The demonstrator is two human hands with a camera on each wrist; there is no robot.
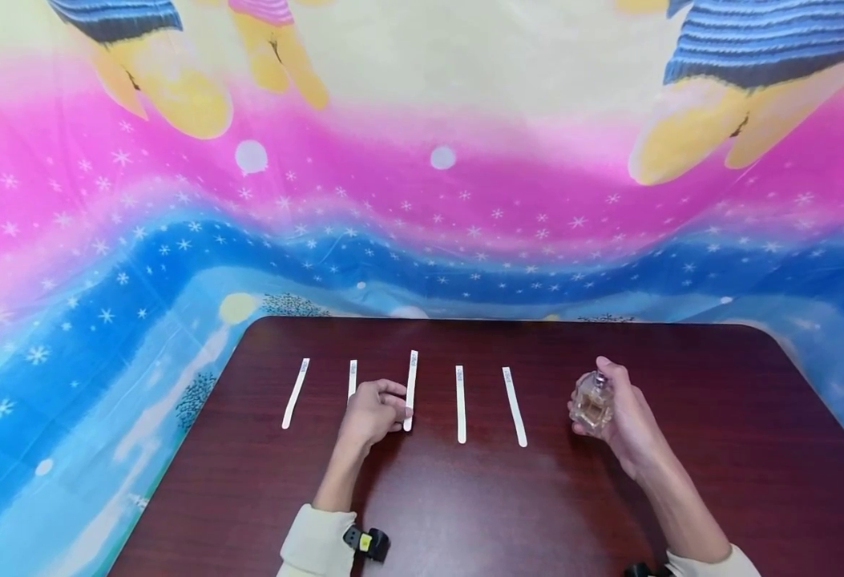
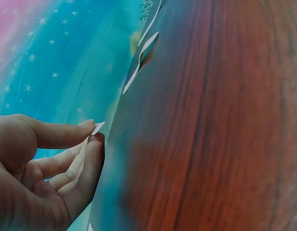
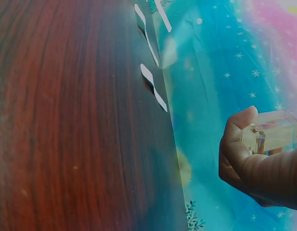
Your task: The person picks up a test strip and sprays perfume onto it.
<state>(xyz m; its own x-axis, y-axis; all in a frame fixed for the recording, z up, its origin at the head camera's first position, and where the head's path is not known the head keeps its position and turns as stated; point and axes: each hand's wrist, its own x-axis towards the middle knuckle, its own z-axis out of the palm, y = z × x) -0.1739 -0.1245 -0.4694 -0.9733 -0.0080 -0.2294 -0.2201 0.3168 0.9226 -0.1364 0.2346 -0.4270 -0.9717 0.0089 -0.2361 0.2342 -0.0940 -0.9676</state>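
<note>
In the head view my left hand (image 1: pixel 373 414) pinches a white paper test strip (image 1: pixel 412 381) near its lower, rounded end. Small writing marks the strip's upper end. The left wrist view shows the strip's tip (image 2: pixel 97 128) between thumb and fingertips. To the right, my right hand (image 1: pixel 634 425) grips a clear glass perfume bottle (image 1: pixel 593 405) holding pale amber liquid, with the thumb at its top. Part of the bottle (image 3: pixel 278 132) is hidden behind that hand in the right wrist view. Another strip (image 1: pixel 353 377) is partly covered by my left hand.
More white strips lie spaced in a row on the dark red wooden table (image 1: pixel 465 513): one at the far left (image 1: pixel 295 394), one right of the held strip (image 1: pixel 461 405), and one nearer the bottle (image 1: pixel 514 407). A colourful printed cloth (image 1: pixel 422 200) hangs behind the table.
</note>
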